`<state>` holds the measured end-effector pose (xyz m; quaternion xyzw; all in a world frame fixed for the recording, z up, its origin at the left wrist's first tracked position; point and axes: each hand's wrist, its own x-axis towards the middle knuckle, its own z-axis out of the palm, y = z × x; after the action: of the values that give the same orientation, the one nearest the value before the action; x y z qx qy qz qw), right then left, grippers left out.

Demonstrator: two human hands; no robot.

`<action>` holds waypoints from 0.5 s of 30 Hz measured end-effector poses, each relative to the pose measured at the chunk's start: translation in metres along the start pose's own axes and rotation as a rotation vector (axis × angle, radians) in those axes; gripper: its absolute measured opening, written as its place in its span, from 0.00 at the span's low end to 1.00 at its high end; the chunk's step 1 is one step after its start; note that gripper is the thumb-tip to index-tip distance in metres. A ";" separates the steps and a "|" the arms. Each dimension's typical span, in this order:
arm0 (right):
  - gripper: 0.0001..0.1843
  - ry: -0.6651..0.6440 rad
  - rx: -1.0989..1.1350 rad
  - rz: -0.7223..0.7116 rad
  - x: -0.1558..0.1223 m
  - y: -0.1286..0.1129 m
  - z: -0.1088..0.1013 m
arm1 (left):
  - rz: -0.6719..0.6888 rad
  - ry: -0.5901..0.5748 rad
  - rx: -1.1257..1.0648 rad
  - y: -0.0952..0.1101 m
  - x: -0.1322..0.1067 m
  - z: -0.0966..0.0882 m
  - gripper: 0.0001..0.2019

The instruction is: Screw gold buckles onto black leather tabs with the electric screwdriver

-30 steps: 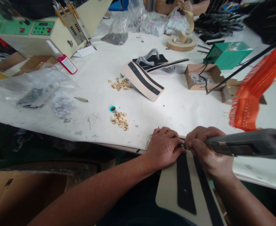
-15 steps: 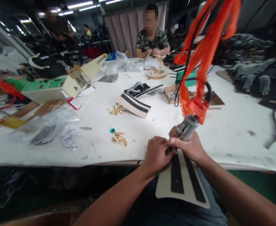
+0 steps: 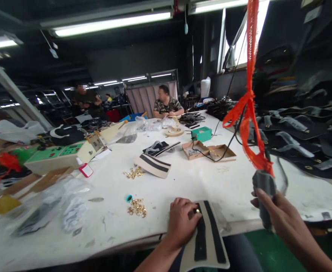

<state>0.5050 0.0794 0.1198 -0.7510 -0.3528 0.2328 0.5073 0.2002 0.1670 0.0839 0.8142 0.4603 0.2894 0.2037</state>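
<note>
A dim workshop, lit by ceiling tubes, with a co-worker point(image 3: 168, 107) seated beyond a white table point(image 3: 160, 194). From my remote station I view the beige panel point(image 3: 208, 241) at the table's near edge, its far end on the top and its near end projecting over the wearer's lap. The left hand point(image 3: 184, 219) lies pressed over the panel's far left part, thumb and forefinger at a gold fitting point(image 3: 197, 210); whether they pinch it I cannot tell. The right hand point(image 3: 283, 213) grasps a grey tool point(image 3: 264, 192), clear of the panel, with an orange strap point(image 3: 249, 102) at its upper end.

Progress, as I judge it: partial. One fitting stands on the left black strip, though I cannot confirm it is fully fastened; I make out none elsewhere on this panel. A second panel point(image 3: 154, 166) shows no fitting that I can discern, and loose gold pieces point(image 3: 137, 207) remain unused.

Orientation: strips upward, long axis running roughly away from the wearer, the near end angled slightly rightward.
</note>
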 end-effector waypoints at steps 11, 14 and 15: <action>0.45 0.398 -0.214 -0.372 -0.006 0.048 -0.009 | -0.059 0.018 -0.017 -0.003 -0.002 0.003 0.12; 0.35 0.293 -0.274 -0.822 -0.029 0.079 0.019 | -0.086 0.010 -0.021 -0.003 -0.003 0.004 0.14; 0.32 0.165 -0.273 -0.938 -0.039 0.086 0.034 | -0.094 0.009 -0.024 -0.002 -0.004 0.004 0.14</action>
<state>0.4810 0.0492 0.0267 -0.5867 -0.6387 -0.1294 0.4808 0.1995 0.1642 0.0786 0.7879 0.4954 0.2887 0.2248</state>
